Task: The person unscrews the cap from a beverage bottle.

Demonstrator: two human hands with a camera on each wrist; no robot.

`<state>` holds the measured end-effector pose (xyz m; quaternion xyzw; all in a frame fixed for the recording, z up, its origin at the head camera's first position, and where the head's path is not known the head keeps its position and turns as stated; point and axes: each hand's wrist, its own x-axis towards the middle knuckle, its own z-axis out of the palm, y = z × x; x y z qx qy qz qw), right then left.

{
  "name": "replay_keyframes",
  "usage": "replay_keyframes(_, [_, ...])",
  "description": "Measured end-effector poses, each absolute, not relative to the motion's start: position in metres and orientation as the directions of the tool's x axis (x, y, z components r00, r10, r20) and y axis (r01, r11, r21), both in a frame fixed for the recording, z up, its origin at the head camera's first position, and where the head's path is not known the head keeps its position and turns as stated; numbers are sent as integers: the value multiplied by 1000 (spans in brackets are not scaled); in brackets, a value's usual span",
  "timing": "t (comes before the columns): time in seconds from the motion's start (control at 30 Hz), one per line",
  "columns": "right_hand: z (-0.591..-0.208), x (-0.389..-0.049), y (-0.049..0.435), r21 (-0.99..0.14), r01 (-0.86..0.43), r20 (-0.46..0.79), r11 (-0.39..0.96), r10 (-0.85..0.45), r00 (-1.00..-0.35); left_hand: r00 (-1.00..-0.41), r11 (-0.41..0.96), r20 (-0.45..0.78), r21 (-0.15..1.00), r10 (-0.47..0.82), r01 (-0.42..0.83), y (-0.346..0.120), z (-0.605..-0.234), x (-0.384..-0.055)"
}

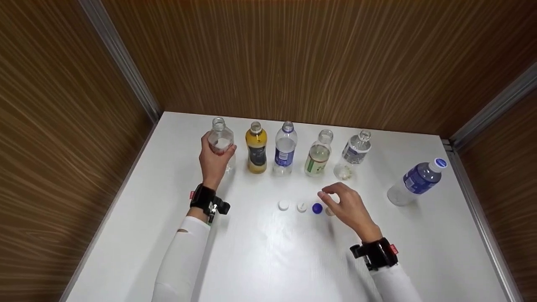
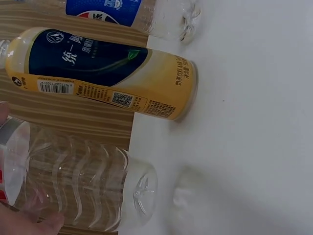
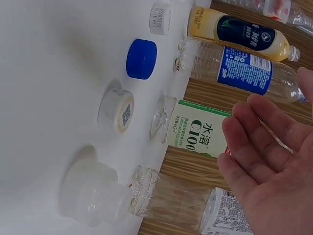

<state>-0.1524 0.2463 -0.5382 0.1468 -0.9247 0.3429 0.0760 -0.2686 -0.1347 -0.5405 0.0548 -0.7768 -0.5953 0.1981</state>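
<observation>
In the head view my left hand grips an uncapped clear bottle at the left end of a row; its ribbed lower body and base show in the left wrist view. My right hand hovers over a line of bottle caps with thumb and index finger close together, holding nothing. Below it lie a blue cap, a white cap with a printed code and a translucent stepped piece. Two more white caps, one left and one right, lie further left.
Uncapped bottles stand along the back: a yellow bottle, a blue-labelled one, a green-and-white-labelled one and a clear one. A capped blue-labelled bottle stands at right. Wood-grain panels enclose the white table.
</observation>
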Motion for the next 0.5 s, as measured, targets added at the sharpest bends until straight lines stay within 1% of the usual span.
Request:
replay_keyframes(0.23, [-537,-151,253,-612,-331,261,718,-212,-942,-922,245,199,962,-333,119,-125,-551,-280])
replay_keyframes(0.5, [-538,-147,258,-607,-307,246,732,-195,-950,-927,262,152,963,-344,61,-121,-564,-283])
